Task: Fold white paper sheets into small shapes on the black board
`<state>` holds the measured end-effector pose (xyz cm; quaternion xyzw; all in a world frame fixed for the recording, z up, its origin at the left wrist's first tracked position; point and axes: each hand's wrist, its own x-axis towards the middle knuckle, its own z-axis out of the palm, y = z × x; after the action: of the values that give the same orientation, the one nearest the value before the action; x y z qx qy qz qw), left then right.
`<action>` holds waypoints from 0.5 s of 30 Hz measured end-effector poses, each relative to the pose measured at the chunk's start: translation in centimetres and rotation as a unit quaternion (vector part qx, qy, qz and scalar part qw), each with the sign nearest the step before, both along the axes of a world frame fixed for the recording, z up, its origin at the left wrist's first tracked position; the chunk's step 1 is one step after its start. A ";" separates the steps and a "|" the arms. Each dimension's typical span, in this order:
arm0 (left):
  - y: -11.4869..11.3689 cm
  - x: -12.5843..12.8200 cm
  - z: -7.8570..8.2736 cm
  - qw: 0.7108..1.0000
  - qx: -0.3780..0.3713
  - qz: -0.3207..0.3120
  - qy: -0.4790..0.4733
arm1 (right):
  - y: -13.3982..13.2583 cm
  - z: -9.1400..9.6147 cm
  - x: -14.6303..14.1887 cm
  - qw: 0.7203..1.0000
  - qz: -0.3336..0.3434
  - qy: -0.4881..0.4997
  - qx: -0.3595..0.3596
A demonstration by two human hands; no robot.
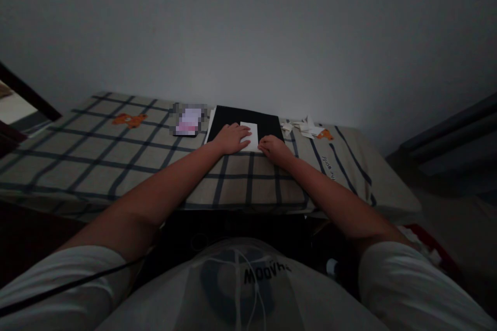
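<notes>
A small white paper (251, 132) lies on a black mat (248, 116) on the checked cloth. My left hand (233, 138) lies flat on the paper's left side with its fingers stretched out. My right hand (275, 147) is curled at the paper's lower right corner, fingertips pressed onto its edge. Both forearms reach forward from my lap.
The table (97, 150) wears a plaid cloth with orange bear prints. A blurred pinkish object (189, 119) sits left of the mat. Folded white paper pieces (305, 127) lie to the right. A plain wall stands behind; the floor drops off at right.
</notes>
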<state>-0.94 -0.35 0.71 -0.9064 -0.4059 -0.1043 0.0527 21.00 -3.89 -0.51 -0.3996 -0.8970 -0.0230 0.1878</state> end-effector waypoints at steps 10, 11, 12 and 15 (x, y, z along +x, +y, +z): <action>0.1 -0.1 -0.2 1.000 0.006 -0.005 -0.003 | 3.3 1.0 -1.4 0.994 -0.092 -0.043 -0.033; 0.2 -0.1 -0.2 1.000 0.003 -0.003 -0.002 | 3.7 1.0 -1.5 0.994 -0.103 -0.034 -0.035; 0.2 -0.1 -0.2 1.000 0.000 -0.001 -0.001 | 4.0 1.0 -1.5 0.993 -0.108 -0.028 -0.040; 0.1 0.0 -0.3 1.000 -0.006 0.005 -0.001 | 5.0 1.0 -1.6 0.993 -0.111 -0.026 -0.041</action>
<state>-0.97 -0.22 0.45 -0.9045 -0.4114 -0.1025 0.0472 19.45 1.07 0.47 -0.5029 -0.8520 -0.0176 0.1442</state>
